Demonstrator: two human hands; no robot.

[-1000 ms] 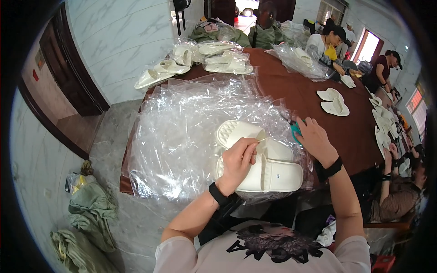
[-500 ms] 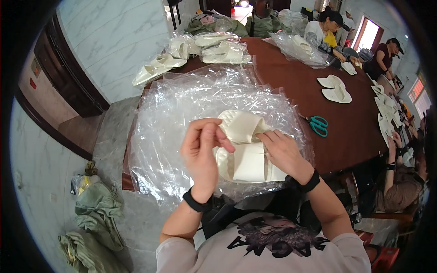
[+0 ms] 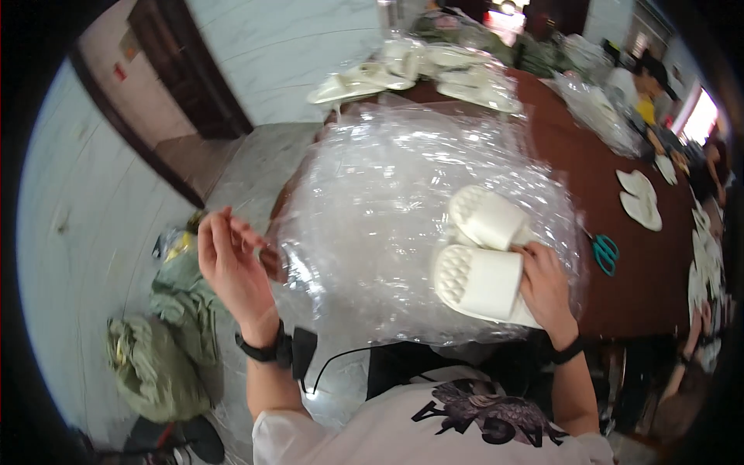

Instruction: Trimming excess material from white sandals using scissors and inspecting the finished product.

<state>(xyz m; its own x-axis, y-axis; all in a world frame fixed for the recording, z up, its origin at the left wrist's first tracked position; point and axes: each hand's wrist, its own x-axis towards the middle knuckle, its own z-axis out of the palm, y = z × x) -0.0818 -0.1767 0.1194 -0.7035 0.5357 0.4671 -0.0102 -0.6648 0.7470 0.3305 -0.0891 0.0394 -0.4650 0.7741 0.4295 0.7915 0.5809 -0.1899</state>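
Observation:
A pair of cream slippers (image 3: 488, 279) with quilted footbeds and wide straps lies side by side on a broad stack of clear plastic bags (image 3: 364, 209). My right hand (image 3: 547, 287) grips the pair at its right side, its fingertips tucked in between the two slippers and partly hidden. Out past the left edge of the bags, over the floor, is my left hand (image 3: 232, 267). Its fingers are loosely bent and apart, a little blurred, with nothing visible in them.
Teal-handled scissors (image 3: 605, 254) lie right of the bags on the brown table (image 3: 612, 310). Bagged slippers (image 3: 473, 77) are piled at the far edge. Loose slippers (image 3: 640, 200) and co-workers are on the right. Green sacks (image 3: 155, 364) stand on the floor at left.
My left hand has moved away from the slippers, out to the left, and its fingers have spread. My right hand stays on the pair. The view has swung left.

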